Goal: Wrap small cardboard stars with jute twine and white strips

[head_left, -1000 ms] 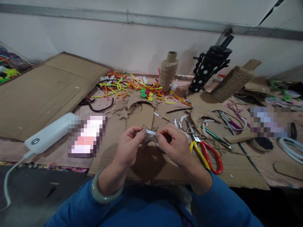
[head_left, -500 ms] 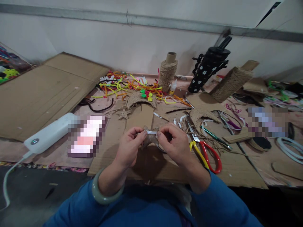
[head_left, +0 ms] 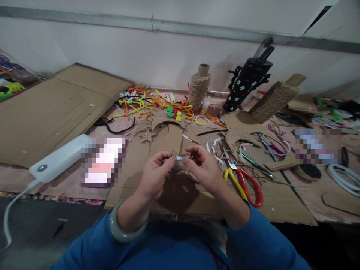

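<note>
My left hand, a bracelet at its wrist, pinches a small brownish piece with pointed corners, perhaps star-shaped. Across its upper edge lies a narrow white strip that looks like tape. My right hand is closed at the strip's other end, its thumb pressed there and its index finger raised and bent; its other fingertips are hidden. Right of my hands lie open scissors with one red and one yellow handle. A twine-wrapped star and a twine-wrapped crescent with small coloured flowers lie beyond.
Cardboard covers the table under my hands. A phone and a white power bank lie left. Behind stand a twine spool, a glue bottle and a black flowered tumbler. A green crochet hook lies right.
My right thumb has shifted slightly left along the white strip, and my right index finger has lifted away from it. The strip looks shorter between my hands. My left hand stays nearly still.
</note>
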### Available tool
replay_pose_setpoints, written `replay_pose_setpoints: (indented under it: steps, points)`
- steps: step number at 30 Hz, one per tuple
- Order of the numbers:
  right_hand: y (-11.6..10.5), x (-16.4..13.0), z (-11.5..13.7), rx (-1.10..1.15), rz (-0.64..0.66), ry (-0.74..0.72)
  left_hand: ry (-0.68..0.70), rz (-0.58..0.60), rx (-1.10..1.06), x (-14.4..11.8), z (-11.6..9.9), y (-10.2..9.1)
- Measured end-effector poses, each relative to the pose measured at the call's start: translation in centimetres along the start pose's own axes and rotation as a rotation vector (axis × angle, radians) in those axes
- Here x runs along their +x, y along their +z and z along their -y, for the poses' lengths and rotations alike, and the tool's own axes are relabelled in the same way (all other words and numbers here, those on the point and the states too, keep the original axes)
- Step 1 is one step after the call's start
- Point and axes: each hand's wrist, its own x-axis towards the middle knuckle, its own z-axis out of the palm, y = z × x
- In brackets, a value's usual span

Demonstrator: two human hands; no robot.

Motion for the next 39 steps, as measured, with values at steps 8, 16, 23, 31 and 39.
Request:
replay_pose_setpoints:
  steps: [8,16,23,31,39]
  points:
    - [0.28,0.2,0.1,0.121,0.076,0.123,-0.005,0.068,-0.065,-0.12,0.27,0.18]
    - [-0.22,0.37,0.34,0.127,0.134,0.195,-0.014,0.052,-0.037,-0.1,0.37,-0.06]
    - [-0.59,0.54,0.24,0.096,0.14,0.187,-0.021,0.02,-0.046,0.07,0.26,-0.04]
    - [-0.39,0.4,0.38,0.016,0.169,0.181,-0.066,0.033,-0.023,-0.24,-0.25,0.14]
    - [-0.62,0.29,0.18,0.04,0.276,0.19,-0.071,0.144,0.104,-0.02,0.21,-0.31]
